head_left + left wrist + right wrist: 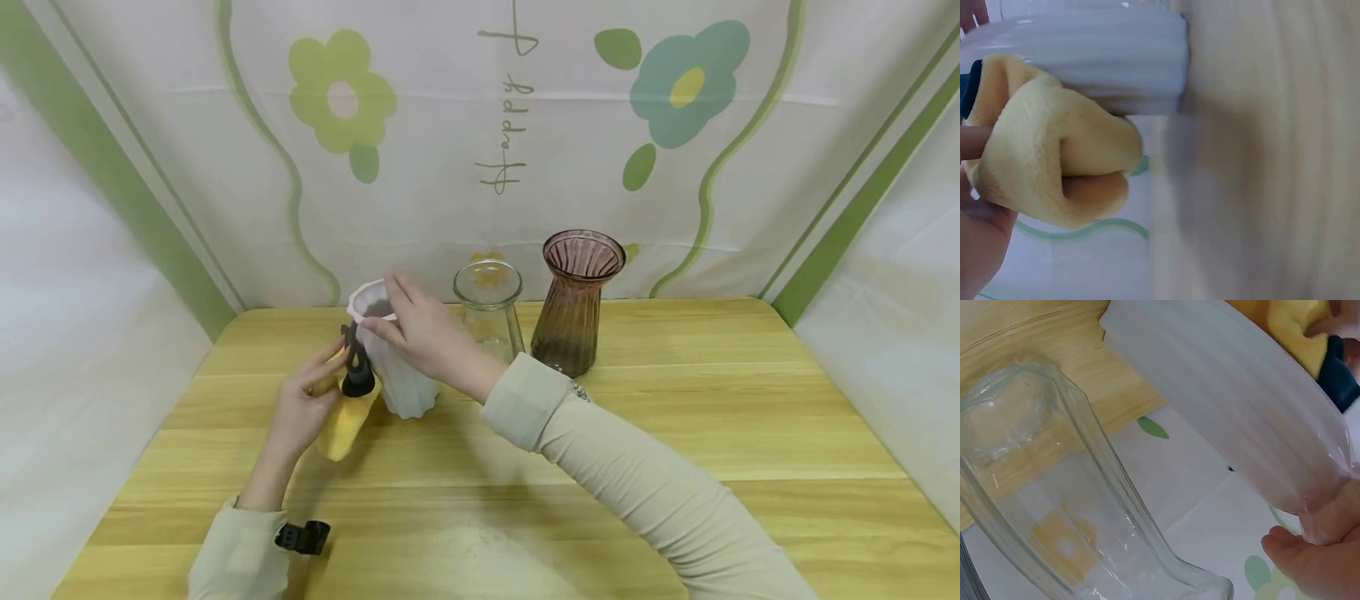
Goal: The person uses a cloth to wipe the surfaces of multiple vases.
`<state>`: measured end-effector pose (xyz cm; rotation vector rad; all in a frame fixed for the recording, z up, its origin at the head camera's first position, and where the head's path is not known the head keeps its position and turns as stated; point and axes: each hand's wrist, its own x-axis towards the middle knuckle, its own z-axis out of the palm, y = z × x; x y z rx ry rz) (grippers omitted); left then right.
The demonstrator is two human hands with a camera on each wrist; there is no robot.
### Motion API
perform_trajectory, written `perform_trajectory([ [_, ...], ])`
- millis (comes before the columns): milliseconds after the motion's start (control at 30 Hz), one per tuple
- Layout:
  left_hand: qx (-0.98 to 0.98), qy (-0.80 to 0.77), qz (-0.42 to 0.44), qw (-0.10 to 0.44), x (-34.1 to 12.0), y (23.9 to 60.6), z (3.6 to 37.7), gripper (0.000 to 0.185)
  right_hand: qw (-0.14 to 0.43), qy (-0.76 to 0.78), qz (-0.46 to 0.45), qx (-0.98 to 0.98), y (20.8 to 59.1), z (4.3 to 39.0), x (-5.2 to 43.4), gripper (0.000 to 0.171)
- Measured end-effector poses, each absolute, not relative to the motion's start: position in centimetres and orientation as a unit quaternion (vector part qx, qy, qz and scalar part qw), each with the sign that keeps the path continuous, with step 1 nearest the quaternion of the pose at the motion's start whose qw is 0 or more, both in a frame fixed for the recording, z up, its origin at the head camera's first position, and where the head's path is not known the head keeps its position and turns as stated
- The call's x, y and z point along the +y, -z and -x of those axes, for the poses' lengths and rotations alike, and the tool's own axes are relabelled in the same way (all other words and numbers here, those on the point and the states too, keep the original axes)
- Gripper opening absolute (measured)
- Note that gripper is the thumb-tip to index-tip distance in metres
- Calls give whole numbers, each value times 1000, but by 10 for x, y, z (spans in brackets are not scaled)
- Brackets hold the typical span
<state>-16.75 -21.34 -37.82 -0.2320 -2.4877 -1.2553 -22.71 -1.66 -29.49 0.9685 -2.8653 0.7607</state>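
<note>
A fluted white vase (401, 375) stands on the left part of the wooden table. My right hand (431, 329) holds it at the rim, thumb on the near side and fingers across the top. Against the vase's left side, my left hand (300, 408) grips a fuzzy yellow cloth (347, 429) with a dark band and hanging loop (357, 362). The left wrist view shows the cloth (1054, 150) bunched in folds beside the vase wall (1116, 56). In the right wrist view, fingers of the right hand (1322, 565) lie at the pinkish mouth end of the vase (1222, 394).
Just right of the white vase stands a clear glass vase (487, 287), partly behind the right forearm. Beside it is a ribbed purple-brown glass vase (573, 317). A white flowered curtain (435, 167) hangs behind the table (750, 400).
</note>
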Motion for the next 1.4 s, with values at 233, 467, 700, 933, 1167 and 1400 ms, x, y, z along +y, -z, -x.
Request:
perform_trajectory([
  [233,-909,397,91,89,-224,399,167,46,8,-245,-302,-921,295,226,-18,74],
  [467,-909,400,94,78,-227,401,168,48,-4,-234,-312,-921,288,228,-14,76],
  [700,-891,440,66,92,-228,392,166,51,-66,-260,-348,-898,282,240,-7,78],
  [933,-871,463,31,160,-221,369,161,51,-70,-260,-343,-900,283,240,-8,79],
  [1167,-866,453,36,208,-212,356,162,51,-60,-279,-298,-911,283,229,-15,82],
  [1400,-850,450,92,259,-206,363,165,46,-24,-260,-277,-925,285,222,-21,80],
])
